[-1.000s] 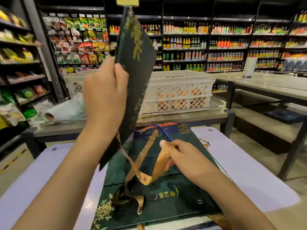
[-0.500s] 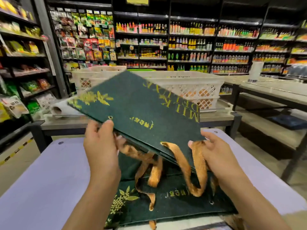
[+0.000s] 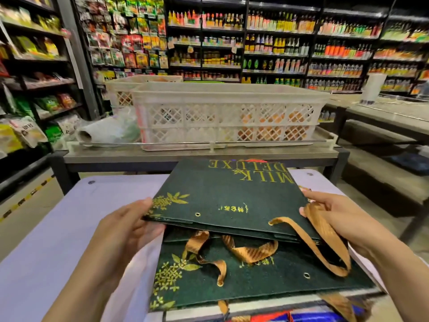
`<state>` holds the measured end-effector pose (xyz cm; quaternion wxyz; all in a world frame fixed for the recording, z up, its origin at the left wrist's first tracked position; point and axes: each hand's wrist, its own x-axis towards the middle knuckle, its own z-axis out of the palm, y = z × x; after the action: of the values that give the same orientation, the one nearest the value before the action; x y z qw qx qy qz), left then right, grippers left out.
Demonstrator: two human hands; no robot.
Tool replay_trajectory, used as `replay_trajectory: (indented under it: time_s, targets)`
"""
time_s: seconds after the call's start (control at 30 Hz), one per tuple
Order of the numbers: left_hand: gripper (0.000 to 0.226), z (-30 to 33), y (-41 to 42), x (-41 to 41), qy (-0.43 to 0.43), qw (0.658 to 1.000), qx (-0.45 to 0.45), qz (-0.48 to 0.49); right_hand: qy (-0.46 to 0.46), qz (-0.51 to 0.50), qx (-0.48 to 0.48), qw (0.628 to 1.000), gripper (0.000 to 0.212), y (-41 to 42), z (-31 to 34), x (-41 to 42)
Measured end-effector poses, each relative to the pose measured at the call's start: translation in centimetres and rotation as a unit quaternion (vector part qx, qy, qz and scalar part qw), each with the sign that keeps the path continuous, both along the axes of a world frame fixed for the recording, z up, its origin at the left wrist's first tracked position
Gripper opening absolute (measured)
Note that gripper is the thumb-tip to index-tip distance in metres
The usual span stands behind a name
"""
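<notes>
A flat, folded dark green gift bag with gold leaf print and gold lettering is held nearly level above the white table. My left hand grips its near left corner, thumb on top. My right hand holds its right edge together with a gold ribbon handle that loops down. Beneath lies a second green bag flat on the table, its own gold ribbon handles curled on top.
Behind the white table stands a steel table carrying white lattice crates with orange fruit and a roll of plastic bags. Shop shelves of bottles and packets fill the background. More steel tables stand at the right.
The bag stood upright in my left hand a second ago. It has been swung down flat, my right hand has taken its right edge, and it now sits lower over the stack.
</notes>
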<state>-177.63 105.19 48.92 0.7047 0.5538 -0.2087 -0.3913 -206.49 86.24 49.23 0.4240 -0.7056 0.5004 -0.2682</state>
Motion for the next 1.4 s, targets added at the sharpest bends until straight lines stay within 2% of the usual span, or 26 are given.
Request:
replay_trajectory:
  time_s: [0.07, 0.13, 0.23, 0.27, 0.33, 0.37, 0.43, 0.47, 0.5, 0.57, 0.63, 0.7, 0.73, 0.8, 0.87, 0.9, 0.97, 1.07, 1.23, 1.33, 1.4]
  targets:
    - [0.019, -0.2, -0.3, 0.6, -0.023, 0.999, 0.025, 0.014, 0.021, -0.001, -0.001, 1.000, 0.059, -0.1, 0.0, 0.0]
    - [0.013, -0.9, -0.8, 1.0, -0.101, 0.992, 0.072, 0.020, 0.035, 0.007, -0.005, 0.999, 0.058, 0.1, 0.2, 0.0]
    - [0.017, -2.0, -1.0, 1.0, -0.208, 0.972, 0.111, 0.020, 0.028, 0.000, 0.008, 1.000, 0.038, 0.6, 1.3, 0.0]
    - [0.018, -2.3, -0.9, 0.9, -0.227, 0.967, 0.117, 0.016, 0.050, -0.021, -0.016, 0.998, 0.029, 0.9, 1.7, 0.0]
    - [0.019, -2.7, -1.0, 0.8, -0.270, 0.954, 0.131, 0.024, 0.146, -0.059, -0.133, 0.978, 0.018, 0.9, 2.6, -0.2]
    - [0.021, -2.7, -1.0, 0.7, -0.321, 0.934, 0.152, 0.032, 0.175, -0.063, -0.181, 0.966, 0.022, 1.2, 3.3, -0.1]
    - [0.034, -2.2, -1.1, 0.1, -0.477, 0.849, 0.217, 0.056, 0.172, -0.031, -0.232, 0.957, 0.031, 2.1, 5.0, 0.7]
    - [0.042, -1.5, -1.2, -0.4, -0.532, 0.816, 0.214, 0.069, 0.169, -0.003, -0.244, 0.955, 0.031, 2.7, 5.7, 1.3]
    - [0.045, -0.5, -1.3, -1.3, -0.553, 0.812, 0.174, 0.073, 0.168, 0.029, -0.251, 0.953, 0.030, 3.3, 6.5, 2.1]
    - [0.034, 1.5, -1.8, -3.5, -0.525, 0.849, 0.062, 0.009, 0.151, 0.081, -0.260, 0.950, 0.024, 4.3, 7.7, 3.8]
    - [0.025, 3.1, -2.9, -5.7, -0.436, 0.891, 0.002, -0.123, 0.125, 0.116, -0.278, 0.945, 0.019, 5.1, 8.5, 5.4]
    - [0.026, 4.1, -4.1, -7.2, -0.377, 0.898, -0.038, -0.224, 0.107, 0.147, -0.299, 0.937, 0.014, 5.6, 9.2, 6.3]
    - [0.029, 4.5, -4.7, -7.7, -0.361, 0.900, -0.052, -0.239, 0.105, 0.161, -0.313, 0.930, 0.013, 5.9, 9.5, 6.6]
    - [0.032, 5.0, -5.5, -8.2, -0.333, 0.911, -0.055, -0.237, 0.109, 0.169, -0.341, 0.918, 0.011, 6.1, 9.6, 6.9]
    - [0.017, 5.3, -5.6, -8.4, -0.287, 0.927, -0.048, -0.238, 0.103, 0.168, -0.359, 0.912, 0.009, 6.0, 9.2, 6.9]
    - [0.010, 5.3, -5.5, -8.4, -0.259, 0.934, -0.052, -0.239, 0.090, 0.173, -0.357, 0.914, 0.008, 6.0, 9.0, 6.9]
    - [0.013, 5.1, -5.4, -7.9, -0.236, 0.943, -0.060, -0.228, 0.067, 0.192, -0.329, 0.922, 0.006, 5.7, 8.7, 6.6]
    - [0.020, 4.8, -5.3, -6.2, -0.242, 0.953, -0.057, -0.173, 0.068, 0.220, -0.272, 0.934, 0.023, 5.3, 8.4, 5.5]
    - [0.022, 4.1, -6.4, -3.0, -0.258, 0.956, -0.057, -0.130, 0.018, 0.257, -0.127, 0.958, 0.022, 5.3, 7.6, 4.7]
    - [0.027, 4.6, -8.1, -2.2, -0.299, 0.940, -0.080, -0.142, 0.023, 0.287, -0.052, 0.956, 0.027, 5.6, 7.2, 5.4]
    - [0.032, 5.3, -9.5, -2.1, -0.346, 0.920, -0.107, -0.149, 0.018, 0.292, -0.041, 0.955, 0.031, 5.7, 7.0, 6.2]
